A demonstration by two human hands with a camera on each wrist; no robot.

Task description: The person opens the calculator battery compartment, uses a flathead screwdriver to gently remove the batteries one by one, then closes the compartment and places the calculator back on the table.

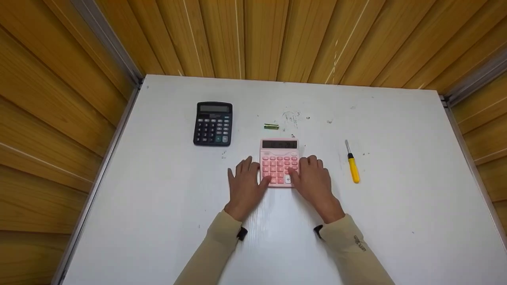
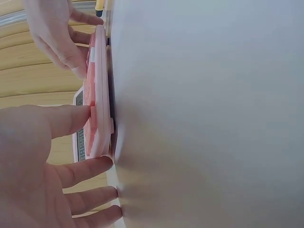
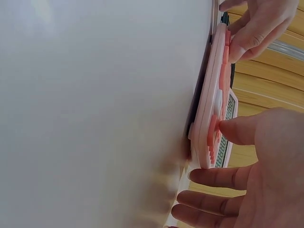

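Observation:
A pink calculator (image 1: 280,152) lies face up on the white table, its display toward the far side. My left hand (image 1: 246,186) holds its left side, thumb on the lower keys and index finger against the edge. On the other side my right hand (image 1: 315,181) holds it likewise, with the thumb on the keys near the white plus key. In the left wrist view, the calculator's side (image 2: 100,99) sits between thumb and index finger, while the other fingertips reach the table. The right wrist view shows the same kind of hold. Segments show on the display (image 3: 231,109).
A black calculator (image 1: 214,123) lies at the far left of the table (image 1: 158,198). Just beyond the pink calculator is a small green battery (image 1: 271,126). A screwdriver (image 1: 353,168) with a yellow handle lies to the right. Wood-patterned panels (image 1: 261,39) stand around the table.

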